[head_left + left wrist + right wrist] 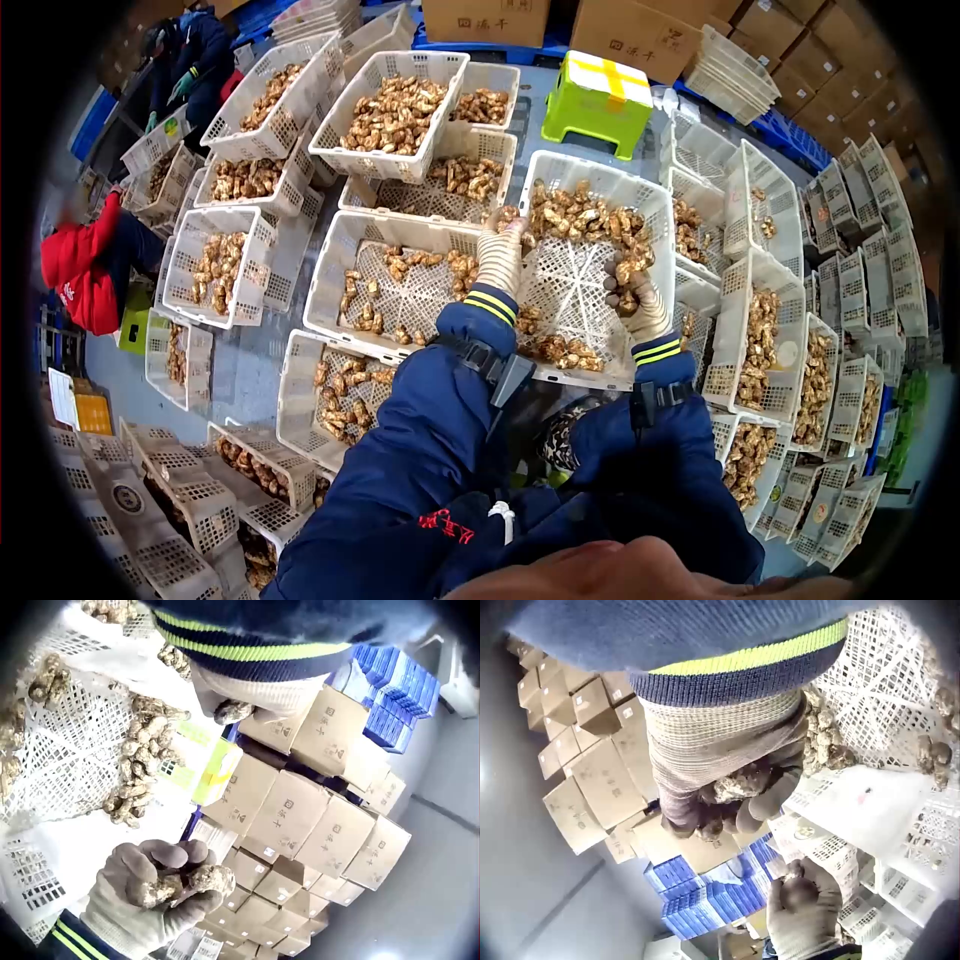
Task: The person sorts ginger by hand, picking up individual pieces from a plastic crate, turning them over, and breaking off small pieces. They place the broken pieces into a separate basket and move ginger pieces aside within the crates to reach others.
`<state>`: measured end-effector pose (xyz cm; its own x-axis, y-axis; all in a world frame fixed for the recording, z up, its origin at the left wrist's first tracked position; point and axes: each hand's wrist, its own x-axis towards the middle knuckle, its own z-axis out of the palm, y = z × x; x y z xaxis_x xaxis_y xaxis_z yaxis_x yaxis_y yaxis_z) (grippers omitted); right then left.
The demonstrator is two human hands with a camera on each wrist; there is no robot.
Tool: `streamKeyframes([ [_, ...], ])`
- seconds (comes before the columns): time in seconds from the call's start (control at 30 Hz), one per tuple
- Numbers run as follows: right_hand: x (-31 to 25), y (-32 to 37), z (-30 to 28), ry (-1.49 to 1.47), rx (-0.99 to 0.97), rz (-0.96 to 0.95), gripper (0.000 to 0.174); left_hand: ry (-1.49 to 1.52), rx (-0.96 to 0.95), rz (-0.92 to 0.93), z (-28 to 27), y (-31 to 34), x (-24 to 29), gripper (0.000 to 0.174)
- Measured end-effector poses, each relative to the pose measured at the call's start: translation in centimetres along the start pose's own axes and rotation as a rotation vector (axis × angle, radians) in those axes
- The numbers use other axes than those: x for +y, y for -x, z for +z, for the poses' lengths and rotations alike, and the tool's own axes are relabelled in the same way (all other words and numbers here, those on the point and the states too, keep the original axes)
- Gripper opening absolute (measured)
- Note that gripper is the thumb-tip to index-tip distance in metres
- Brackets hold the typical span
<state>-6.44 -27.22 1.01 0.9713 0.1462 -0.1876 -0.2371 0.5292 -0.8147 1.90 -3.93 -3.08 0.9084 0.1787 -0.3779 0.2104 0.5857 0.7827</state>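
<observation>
1. Head view: brown cardboard cartons, stacked beyond the crates.
2. White perforated plastic crate, between the forearms. Mushrooms are heaped along its far edge, with a smaller group along the near edge; bare mesh shows in the middle.
3. Neighbouring white lattice-floored crate, adjoining on the left. Loose clusters lie toward its edges, its middle largely bare.
4. Lime-green plastic stool, pale top with yellow tape, beyond the first crate's far edge.
5. Right hand, in a cream knit glove with dark fingers, at the first crate's right edge; fingers curled round at least two mushrooms.
6. Left hand, similarly gloved, by the first crate's left edge; fingers gripping one mushroom.
7. Stubby brown-and-cream mushrooms, in both crates and both hands. Judged state: work mid-course, held pieces yet to be set down, both crates part-filled; the remaining amount cannot be told.
</observation>
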Motion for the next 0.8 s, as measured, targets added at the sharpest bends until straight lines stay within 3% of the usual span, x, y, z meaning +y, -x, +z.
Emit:
streamKeyframes([
  [0.07,0.4,0.4,-0.9,0.066,0.007,-0.024,0.042,0.055,-0.072,-0.067,0.0,0.7,-0.7,0.063],
  [0.13,-0.1,2.4,-0.1,0.44,0.118,-0.039,0.043,0.069,-0.157,-0.193,1.3,3.5,0.4,0.061],
  [0.17,0.3,3.0,-0.2,0.542,0.145,-0.077,0.043,0.02,-0.307,-0.184,1.2,4.6,0.5,0.062],
  [0.27,2.0,4.8,-0.5,0.741,0.131,-0.297,0.046,-0.229,-0.454,-0.108,1.5,7.5,-0.6,0.07],
  [0.33,1.8,6.1,0.4,0.96,0.15,-0.402,0.056,-0.308,-0.467,-0.062,1.6,9.8,-1.3,0.074],
  [0.43,3.4,6.7,-1.1,1.345,0.272,-0.434,0.054,-0.336,-0.523,-0.095,0.7,12.5,-1.7,0.082],
  [0.47,1.7,8.5,1.4,1.292,0.241,-0.342,0.051,-0.27,-0.51,-0.127,0.1,13.0,-2.5,0.084],
  [0.57,2.9,9.0,1.2,1.188,0.18,-0.501,0.045,-0.2,-0.494,-0.128,-1.3,14.9,-3.0,0.086],
  [0.63,2.5,10.0,2.0,1.321,0.158,-0.574,0.044,-0.112,-0.46,-0.195,-2.0,16.0,-2.5,0.082],
  [0.7,2.7,10.7,2.4,1.314,0.138,-0.603,0.045,-0.097,-0.467,-0.139,-2.4,17.0,-2.3,0.07],
  [0.8,4.0,11.7,2.5,1.325,0.082,-0.623,0.048,-0.133,-0.551,-0.111,-3.3,17.9,-2.1,0.07],
])
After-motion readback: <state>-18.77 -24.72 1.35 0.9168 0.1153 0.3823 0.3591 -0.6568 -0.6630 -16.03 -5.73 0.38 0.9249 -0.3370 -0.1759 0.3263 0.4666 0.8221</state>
